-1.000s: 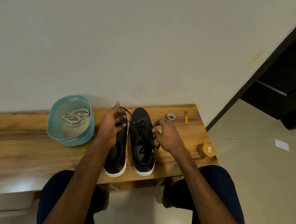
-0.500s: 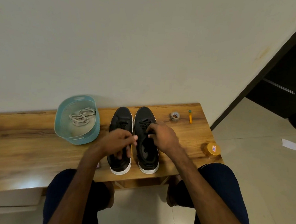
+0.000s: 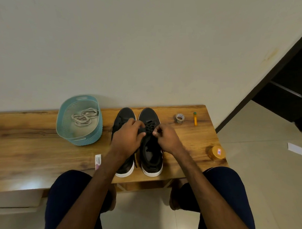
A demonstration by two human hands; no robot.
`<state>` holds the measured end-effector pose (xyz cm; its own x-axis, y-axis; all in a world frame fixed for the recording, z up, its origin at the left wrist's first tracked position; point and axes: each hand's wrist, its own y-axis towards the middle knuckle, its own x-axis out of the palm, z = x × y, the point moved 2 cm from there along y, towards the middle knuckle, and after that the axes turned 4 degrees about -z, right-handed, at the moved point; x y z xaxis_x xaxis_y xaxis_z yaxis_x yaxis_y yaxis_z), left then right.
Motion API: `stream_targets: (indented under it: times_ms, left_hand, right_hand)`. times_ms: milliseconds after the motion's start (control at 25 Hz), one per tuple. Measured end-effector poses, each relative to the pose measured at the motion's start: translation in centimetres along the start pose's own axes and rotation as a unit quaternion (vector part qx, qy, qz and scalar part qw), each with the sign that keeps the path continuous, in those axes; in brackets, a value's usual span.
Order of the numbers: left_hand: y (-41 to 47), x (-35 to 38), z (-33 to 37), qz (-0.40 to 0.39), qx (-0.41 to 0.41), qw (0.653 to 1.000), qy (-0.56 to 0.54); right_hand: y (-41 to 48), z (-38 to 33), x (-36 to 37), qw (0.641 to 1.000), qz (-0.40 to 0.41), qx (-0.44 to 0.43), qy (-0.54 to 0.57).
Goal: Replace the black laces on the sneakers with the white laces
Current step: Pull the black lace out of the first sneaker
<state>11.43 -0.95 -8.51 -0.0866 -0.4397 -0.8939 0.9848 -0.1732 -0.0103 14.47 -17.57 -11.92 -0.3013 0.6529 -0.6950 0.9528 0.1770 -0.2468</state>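
Okay so both hands are working on the same spot here. The left hand (image 3: 127,138) is reaching over, and its curled fingers are pinching the black laces (image 3: 150,126) on the right sneaker (image 3: 149,114). The right hand (image 3: 167,140) is coming in from the other side, thumb and fingertips squeezing together on the same lacing. The two hands are hovering knuckles-up and almost touching each other.

The left sneaker (image 3: 123,114) is sitting under the left hand and wrist, right beside its partner, and both toes are pointing away from the hands toward the wall (image 3: 151,43). A loose black strand (image 3: 135,160) is hanging in the gap between the shoes, back by the left wrist. I can't tell which shoe it's coming from.

The white laces (image 3: 83,117) are lying coiled in a teal basket (image 3: 78,140), well off to the left of the left hand on the tabletop (image 3: 21,141). A small Camlin packet (image 3: 97,161) is lying just left of the left forearm.

Out to the right of the right hand and a bit further away, a tape roll (image 3: 179,118) and an orange pen (image 3: 195,119) are sitting near each other. A yellow-lidded jar (image 3: 216,153) is sitting right of the right wrist, near the tabletop's corner.
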Motion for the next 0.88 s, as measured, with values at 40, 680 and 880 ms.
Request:
stream_targets:
  times_ms: [40,680,880]
  left_hand:
    - [0.4,0.8,0.5,-0.018,0.011,1.0,-0.002]
    - [1.3,3.4,0.3,-0.052,-0.095,0.955,-0.276]
    - [0.6,-0.9,0.0,-0.053,-0.159,0.833,-0.527]
  right_hand:
    - [0.1,0.2,0.3,0.998,-0.039,0.011,0.056]
    - [-1.7,0.8,-7.9,0.696,0.027,0.011,0.717]
    - [-1.9,1.0,-8.1,0.658,0.055,-0.007,0.751]
